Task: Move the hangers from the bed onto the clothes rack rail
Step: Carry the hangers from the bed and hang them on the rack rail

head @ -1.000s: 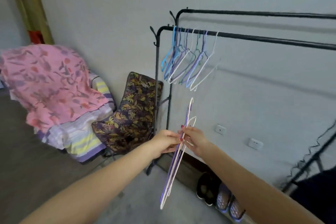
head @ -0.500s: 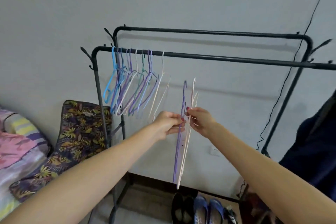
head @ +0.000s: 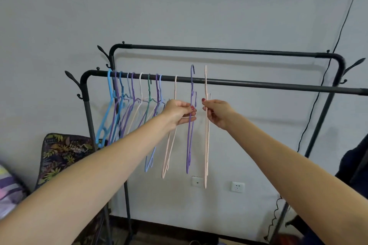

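Looking through the head camera, both hands are raised in front of the near rail of the black clothes rack, each pinching one hanger edge-on. The left hand pinches the purple hanger with thumb and fingers curled round its thin frame; the right hand pinches the cream hanger the same way. Both hangers stand nearly upright, long axis vertical, with their hooks poking just above the rail line and their lower ends hanging well below the hands. Whether either hook is already over the rail I cannot tell. The rail runs crosswise just beyond and above the fingers, so the move likely calls for a short lift, forward reach and drop. To the left, a bunch of hung hangers crowds the rail's end, with one more cream hanger just beside the left hand.
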